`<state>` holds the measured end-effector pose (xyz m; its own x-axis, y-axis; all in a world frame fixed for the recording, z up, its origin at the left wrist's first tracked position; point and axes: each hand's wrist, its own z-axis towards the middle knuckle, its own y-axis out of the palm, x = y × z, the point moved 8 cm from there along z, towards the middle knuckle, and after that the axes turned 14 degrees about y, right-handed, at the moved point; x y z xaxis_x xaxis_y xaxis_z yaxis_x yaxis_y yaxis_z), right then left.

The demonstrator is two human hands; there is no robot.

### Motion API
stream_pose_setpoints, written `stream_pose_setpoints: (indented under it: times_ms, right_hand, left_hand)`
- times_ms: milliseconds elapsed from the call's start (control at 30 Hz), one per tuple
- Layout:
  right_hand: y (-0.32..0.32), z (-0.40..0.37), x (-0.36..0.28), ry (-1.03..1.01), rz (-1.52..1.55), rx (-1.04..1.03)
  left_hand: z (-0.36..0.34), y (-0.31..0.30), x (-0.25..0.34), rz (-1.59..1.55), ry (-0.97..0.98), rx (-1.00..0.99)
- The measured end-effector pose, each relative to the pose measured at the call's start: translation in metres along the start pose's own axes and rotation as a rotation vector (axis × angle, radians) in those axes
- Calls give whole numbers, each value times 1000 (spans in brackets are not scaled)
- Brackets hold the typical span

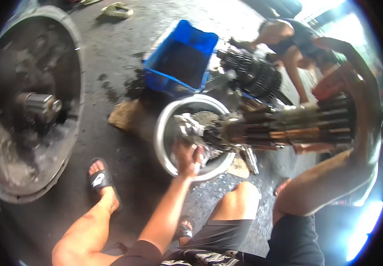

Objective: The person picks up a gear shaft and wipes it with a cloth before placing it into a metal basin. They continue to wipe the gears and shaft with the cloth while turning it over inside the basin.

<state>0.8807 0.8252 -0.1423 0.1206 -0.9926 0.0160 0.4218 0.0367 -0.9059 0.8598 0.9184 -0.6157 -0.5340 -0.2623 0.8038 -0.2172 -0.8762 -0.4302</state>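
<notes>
The left hand (189, 157), fingers curled on greasy parts (200, 128) in the round silver metal basin (162, 133), seems mid-cleaning just beside the long dark geared steel shaft (280, 126) (the right hand (331, 86) has a grip I cannot tell), which next needs steadying.

One camera sat on the person's head and looked forward and steeply down at the floor (125, 53). Its wide, rounded view stood close: the bowl (160, 133) lay at centre, the geared shaft (289, 124) loomed large at right, and a knee (240, 197) filled the lower edge.
</notes>
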Motion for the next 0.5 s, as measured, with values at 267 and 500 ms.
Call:
stream_pose_setpoints:
  times_ms: [267,500]
  right_hand:
    - [-4,-15,1,97,-10,100]
    - [1,-17,2,117,-16,98]
  left_hand:
    - [115,40,-28,22,695,-834]
    - [135,112,-51,-1659,-302,-1035]
